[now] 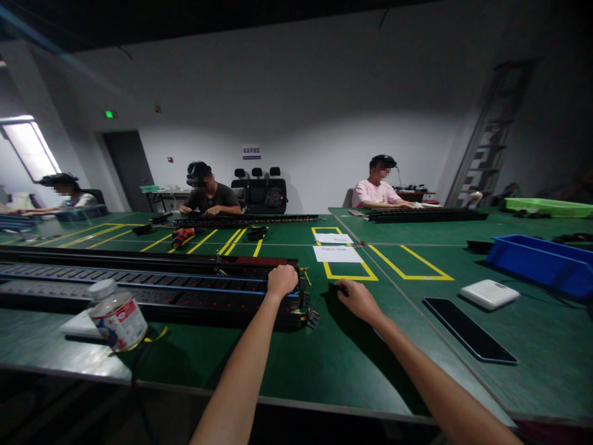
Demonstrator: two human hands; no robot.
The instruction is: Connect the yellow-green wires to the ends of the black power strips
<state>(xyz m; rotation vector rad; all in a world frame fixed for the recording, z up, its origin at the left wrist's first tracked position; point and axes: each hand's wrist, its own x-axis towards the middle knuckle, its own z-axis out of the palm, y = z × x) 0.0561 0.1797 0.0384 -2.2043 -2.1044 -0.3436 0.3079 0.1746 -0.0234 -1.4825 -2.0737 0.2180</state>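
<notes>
A long black panel assembly [185,301] with blue strips and rows of small red marks lies across the table on the left. My left hand [282,282] is curled down on its right end, with the fingertips partly hidden. Loose wires and a small dark connector [314,319] stick out from that end. Just right of the assembly, close above the table top, my right hand [359,299] is closed on a small black part [341,288], mostly covered by the fingers.
A clear jar with a white lid [119,316] stands at front left. To the right lie a dark tablet [467,330], a white box [490,294] and a blue bin [540,267]. Beyond are paper sheets [337,254], a red power drill [182,237] and several seated co-workers [215,196].
</notes>
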